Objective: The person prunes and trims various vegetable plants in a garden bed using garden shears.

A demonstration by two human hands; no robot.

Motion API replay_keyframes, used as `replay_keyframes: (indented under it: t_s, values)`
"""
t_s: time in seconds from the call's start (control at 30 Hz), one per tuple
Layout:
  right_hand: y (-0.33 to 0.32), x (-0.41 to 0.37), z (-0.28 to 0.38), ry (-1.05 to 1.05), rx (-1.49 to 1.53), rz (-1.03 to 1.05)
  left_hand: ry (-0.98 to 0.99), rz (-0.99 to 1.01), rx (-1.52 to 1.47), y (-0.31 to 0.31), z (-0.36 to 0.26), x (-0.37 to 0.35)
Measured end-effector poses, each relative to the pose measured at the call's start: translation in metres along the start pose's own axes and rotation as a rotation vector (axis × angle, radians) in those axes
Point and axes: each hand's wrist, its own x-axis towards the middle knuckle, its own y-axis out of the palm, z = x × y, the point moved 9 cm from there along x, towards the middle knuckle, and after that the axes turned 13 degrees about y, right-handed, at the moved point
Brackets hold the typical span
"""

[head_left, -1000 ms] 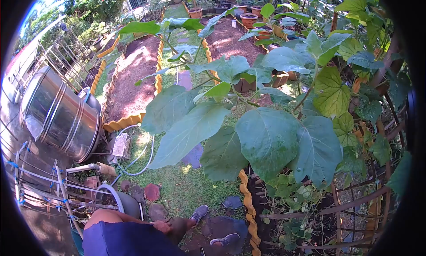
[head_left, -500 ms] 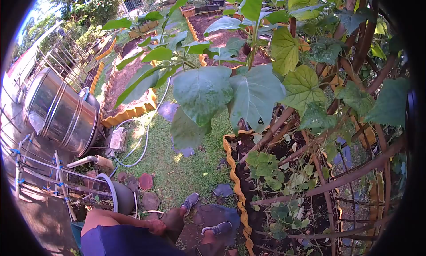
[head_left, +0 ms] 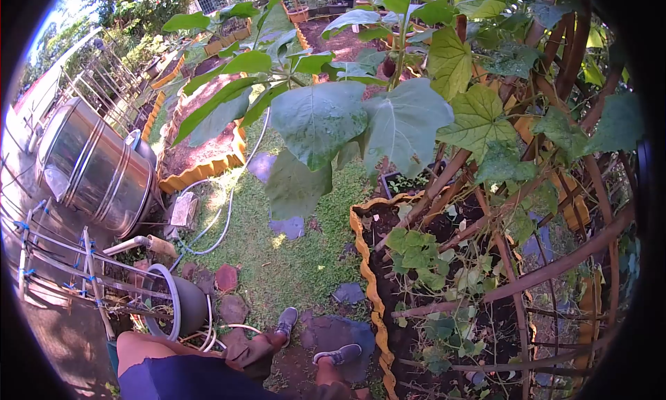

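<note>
My bare left arm (head_left: 142,344) bends across the bottom left, beside my dark blue shirt (head_left: 184,379). Its hand, low near the brown cloth at my knee (head_left: 246,350), cannot be made out, nor can anything in it. My right hand does not show. Below me are my grey shoes, one (head_left: 286,321) on the ground and the other (head_left: 338,354) on a flat stone. Large green leaves (head_left: 319,122) hang in front of me at the top centre.
A grey tub (head_left: 191,306) stands at lower left, below a shiny metal drum (head_left: 97,171). A pale hose (head_left: 225,223) curves over the grass (head_left: 305,261). Wavy yellow edging (head_left: 368,275) borders a planted bed with vines and a wooden branch frame (head_left: 548,271) at right.
The view has shifted slightly. My left hand, visible by my knee before, can no longer be made out. The shoe nearer the tub now sits a little lower and further left.
</note>
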Motion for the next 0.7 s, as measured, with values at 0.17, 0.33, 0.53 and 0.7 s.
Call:
replay_keyframes:
  t_s: [0.17, 0.33, 0.53, 0.7]
  values:
    - [0.016, 0.035, 0.008, 0.047, -0.076, 0.057, 0.054, 0.222, -0.023, 0.035, 0.021, -0.017]
    - [-0.009, 0.074, -0.055, 0.165, -0.148, 0.15, 0.086, 0.493, -0.068, 0.065, 0.044, -0.008]
    - [-0.056, 0.133, -0.101, 0.143, -0.185, 0.165, 0.371, -0.107, 0.582, -0.074, 0.029, 0.045]
    - [-0.09, 0.19, -0.047, -0.074, -0.17, 0.013, 0.604, -0.174, 0.681, -0.097, 0.068, 0.092]
